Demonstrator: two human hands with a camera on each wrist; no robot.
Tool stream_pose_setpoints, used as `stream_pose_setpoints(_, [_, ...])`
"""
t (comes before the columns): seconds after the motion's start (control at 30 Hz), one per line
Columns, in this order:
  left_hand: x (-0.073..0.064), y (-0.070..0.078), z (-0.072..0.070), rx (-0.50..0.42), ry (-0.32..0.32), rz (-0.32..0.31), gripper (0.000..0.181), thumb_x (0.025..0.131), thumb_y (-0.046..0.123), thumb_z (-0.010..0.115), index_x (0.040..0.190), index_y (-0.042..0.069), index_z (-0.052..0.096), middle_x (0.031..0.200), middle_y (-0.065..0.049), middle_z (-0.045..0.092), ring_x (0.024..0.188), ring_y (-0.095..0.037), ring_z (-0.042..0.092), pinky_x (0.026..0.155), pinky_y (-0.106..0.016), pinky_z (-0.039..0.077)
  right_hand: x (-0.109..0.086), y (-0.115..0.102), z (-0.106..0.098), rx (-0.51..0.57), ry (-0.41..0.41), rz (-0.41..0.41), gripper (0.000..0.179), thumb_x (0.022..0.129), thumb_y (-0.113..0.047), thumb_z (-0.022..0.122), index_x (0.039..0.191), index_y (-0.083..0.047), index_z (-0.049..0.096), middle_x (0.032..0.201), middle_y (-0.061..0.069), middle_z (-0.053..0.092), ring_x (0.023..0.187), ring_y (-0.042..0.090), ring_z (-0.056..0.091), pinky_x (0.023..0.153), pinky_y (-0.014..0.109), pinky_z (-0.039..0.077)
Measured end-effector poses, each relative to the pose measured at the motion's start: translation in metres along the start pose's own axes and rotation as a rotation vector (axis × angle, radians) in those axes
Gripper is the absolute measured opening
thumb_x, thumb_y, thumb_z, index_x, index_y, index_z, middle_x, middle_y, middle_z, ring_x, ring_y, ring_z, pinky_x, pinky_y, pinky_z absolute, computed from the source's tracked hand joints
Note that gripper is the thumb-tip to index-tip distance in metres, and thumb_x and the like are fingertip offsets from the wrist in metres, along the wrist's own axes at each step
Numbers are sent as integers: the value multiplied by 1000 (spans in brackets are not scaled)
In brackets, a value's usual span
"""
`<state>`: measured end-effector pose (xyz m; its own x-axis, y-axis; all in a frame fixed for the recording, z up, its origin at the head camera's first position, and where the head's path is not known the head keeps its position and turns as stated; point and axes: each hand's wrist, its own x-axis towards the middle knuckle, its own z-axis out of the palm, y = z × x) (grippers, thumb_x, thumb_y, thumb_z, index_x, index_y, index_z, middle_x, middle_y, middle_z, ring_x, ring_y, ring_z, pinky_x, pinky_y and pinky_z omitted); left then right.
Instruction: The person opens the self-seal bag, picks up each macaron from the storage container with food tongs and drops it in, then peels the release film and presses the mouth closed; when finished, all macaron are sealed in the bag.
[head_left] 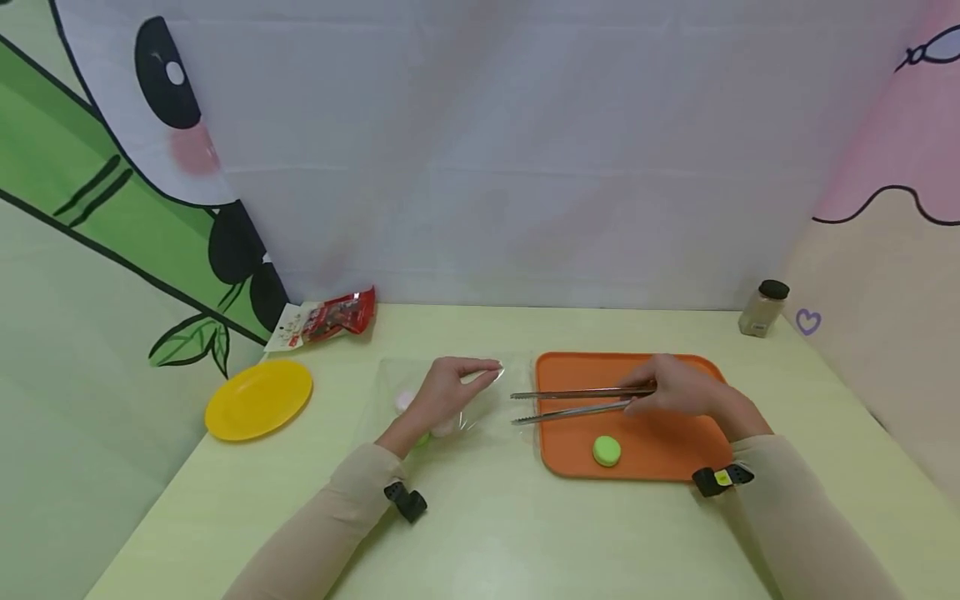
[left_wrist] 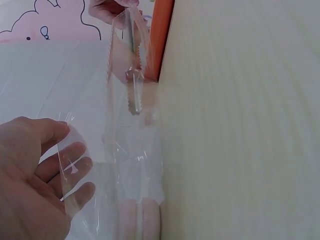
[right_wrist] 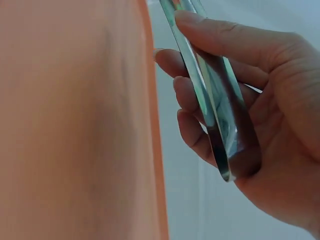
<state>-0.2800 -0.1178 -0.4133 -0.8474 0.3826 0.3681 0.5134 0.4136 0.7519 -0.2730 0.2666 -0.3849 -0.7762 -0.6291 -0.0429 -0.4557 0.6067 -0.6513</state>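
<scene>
While right hand (head_left: 675, 387) grips tongs (right_wrist: 227, 127), fingers (right_wrist: 186, 94) curled

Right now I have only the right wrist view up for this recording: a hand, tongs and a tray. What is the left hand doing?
Observer: The left hand pinches the edge of a clear bag.
Operator: My frame cuts off the ends of the tongs. Are the tips together or apart?
Observer: Apart; the head view shows a clear gap between them.
</scene>
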Motion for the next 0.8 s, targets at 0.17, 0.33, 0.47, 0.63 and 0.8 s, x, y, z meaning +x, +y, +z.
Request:
stream_pose_setpoints(0.17, [0, -1, 0, -10, -1, 1, 22, 94, 14, 71, 113, 5, 77, 112, -6, 74, 110, -24, 68, 97, -47, 51, -32, 20, -5, 26, 44, 51, 38, 85, -25, 82, 118, -8, 75, 108, 2, 73, 94, 16, 67, 80, 27, 55])
stream_pose_setpoints(0.33, [-1, -2, 0, -16, 11, 16, 21, 94, 14, 71, 112, 4, 77, 112, -5, 74, 110, -25, 68, 96, -46, 52, -66, 36, -20, 54, 15, 40, 32, 84, -21, 82, 112, -7, 77, 99, -1, 73, 84, 14, 63, 73, 27, 55])
stream_pose_setpoints(0.47, [-1, -2, 0, -20, 14, 0, 22, 95, 15, 71, 112, 4, 77, 112, -5, 74, 109, -24, 68, 96, -45, 52, -87, 46, -30, 119, -23, 16, 32, 85, -14, 81, 114, -2, 75, 102, 6, 74, 87, 14, 66, 73, 26, 56])
stream_pose_setpoints(0.63, [-1, 0, -1, -31, 14, -12, 22, 94, 17, 72, 112, 5, 77, 111, -4, 74, 109, -23, 68, 96, -44, 52, -101, 55, -36, 119, -53, 30, 36, 85, -13, 80, 116, 2, 73, 107, 11, 74, 95, 14, 67, 79, 24, 55])
stream_pose_setpoints(0.8, [-1, 1, -1, -35, 4, -13, 23, 94, 18, 72, 113, 5, 77, 112, -5, 74, 110, -23, 68, 97, -44, 52, -101, 60, -33, 92, -32, 25, 36, 84, -15, 81, 115, 3, 74, 107, 9, 74, 94, 12, 67, 78, 22, 54])
